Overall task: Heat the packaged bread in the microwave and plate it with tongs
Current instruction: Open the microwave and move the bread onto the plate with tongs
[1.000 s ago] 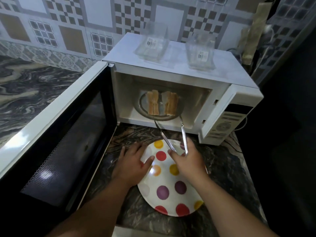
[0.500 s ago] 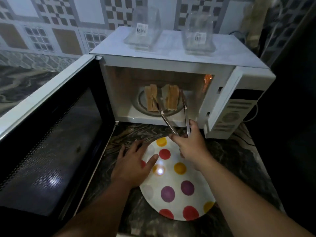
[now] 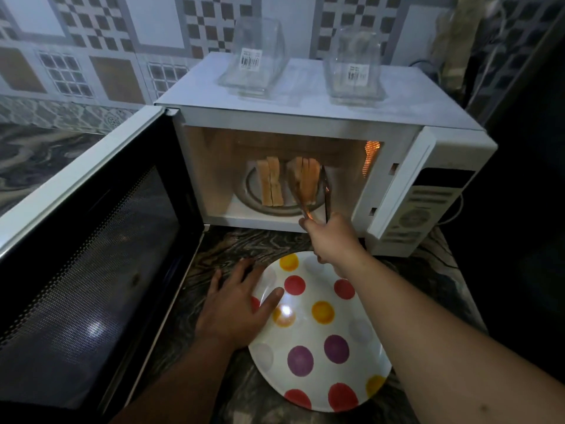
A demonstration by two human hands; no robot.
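Right hand (image 3: 328, 237) holds tongs (image 3: 318, 194) astride the right bread (image 3: 305, 182); next, pinch and lift onto the plate (image 3: 321, 356), steadied by the flat, spread left hand (image 3: 235, 313).

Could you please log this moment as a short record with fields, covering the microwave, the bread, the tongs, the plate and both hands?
microwave: white, door swung open to the left, interior lit
bread: two stacks standing on edge on the turntable, left stack, right stack
tongs: reaching inside, arms either side of the right stack
right hand: grips the tongs
left hand: resting on the plate's left rim
plate: polka-dotted, on the counter, no bread on it yet
on top of microwave: two clear containers
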